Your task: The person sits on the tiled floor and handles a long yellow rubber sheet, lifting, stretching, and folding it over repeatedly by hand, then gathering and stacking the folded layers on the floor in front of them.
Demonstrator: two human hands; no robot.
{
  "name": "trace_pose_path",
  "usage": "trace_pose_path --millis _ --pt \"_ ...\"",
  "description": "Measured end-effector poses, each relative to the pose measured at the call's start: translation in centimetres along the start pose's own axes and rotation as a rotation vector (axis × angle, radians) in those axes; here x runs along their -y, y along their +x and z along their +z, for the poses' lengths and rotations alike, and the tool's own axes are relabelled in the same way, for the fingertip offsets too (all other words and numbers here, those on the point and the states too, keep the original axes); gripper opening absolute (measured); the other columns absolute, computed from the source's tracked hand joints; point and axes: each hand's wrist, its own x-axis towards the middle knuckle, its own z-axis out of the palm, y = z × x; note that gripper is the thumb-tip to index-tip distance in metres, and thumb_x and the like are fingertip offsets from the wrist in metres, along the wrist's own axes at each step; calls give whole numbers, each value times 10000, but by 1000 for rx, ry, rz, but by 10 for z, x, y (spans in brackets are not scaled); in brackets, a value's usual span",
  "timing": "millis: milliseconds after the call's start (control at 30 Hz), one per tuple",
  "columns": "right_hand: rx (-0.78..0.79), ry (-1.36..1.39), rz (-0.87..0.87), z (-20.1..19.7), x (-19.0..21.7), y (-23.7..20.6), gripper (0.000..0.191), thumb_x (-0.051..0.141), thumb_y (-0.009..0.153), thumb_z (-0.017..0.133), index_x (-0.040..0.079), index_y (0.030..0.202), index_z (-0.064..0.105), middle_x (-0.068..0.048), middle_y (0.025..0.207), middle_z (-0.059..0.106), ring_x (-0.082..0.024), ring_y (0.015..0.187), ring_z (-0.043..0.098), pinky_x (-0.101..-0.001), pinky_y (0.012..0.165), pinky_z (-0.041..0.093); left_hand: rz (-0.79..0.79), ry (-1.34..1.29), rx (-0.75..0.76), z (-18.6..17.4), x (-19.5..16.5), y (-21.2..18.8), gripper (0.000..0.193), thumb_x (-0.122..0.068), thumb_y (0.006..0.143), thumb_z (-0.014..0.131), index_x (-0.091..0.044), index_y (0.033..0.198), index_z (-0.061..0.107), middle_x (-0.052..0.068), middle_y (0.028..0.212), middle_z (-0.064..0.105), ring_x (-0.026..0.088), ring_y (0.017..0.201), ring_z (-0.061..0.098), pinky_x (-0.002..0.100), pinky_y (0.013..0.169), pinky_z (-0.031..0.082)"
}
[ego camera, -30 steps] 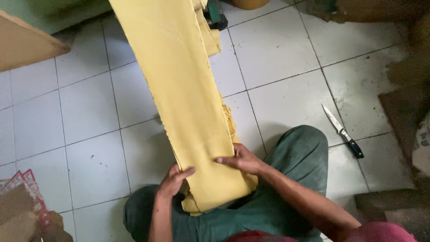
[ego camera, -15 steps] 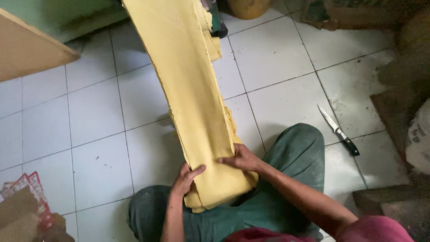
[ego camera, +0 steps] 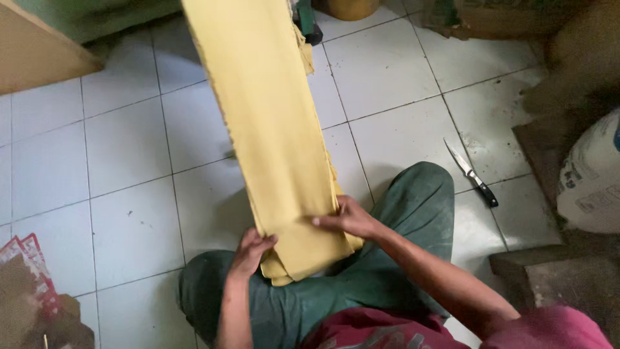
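Both hands pinch the yellow sheet (ego camera: 271,129) at lower centre: left hand (ego camera: 252,249), right hand (ego camera: 349,216). Keep edges aligned, tension even.

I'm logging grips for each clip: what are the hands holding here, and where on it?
Both hold the long yellow sheet at its folded lower end on the lap: left hand at the left edge, right hand pressing the right edge.
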Motion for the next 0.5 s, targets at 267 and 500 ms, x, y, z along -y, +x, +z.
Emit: trace_pose_path --millis 267,500 --pt "-347 -309 -193 5 -46 23 692 225 904 775 20 1480 451 -112 1341 642 -170 1221 604 -349 1008 522 473 568 -664 39 42 6 787 -305 941 800 11 1534 391 233 1534 499 330 1428 477 423 1166 395" --pt "-241 -1074 -168 30 -76 -37 987 368 780 909 9 1539 389 -259 1621 376 -407 1547 287 -498 1224 319 367 726 -625 59 70 -95 1166 -309 704 897 -23 1585 189 321 1600 284 499 1487 274 506 1211 270"
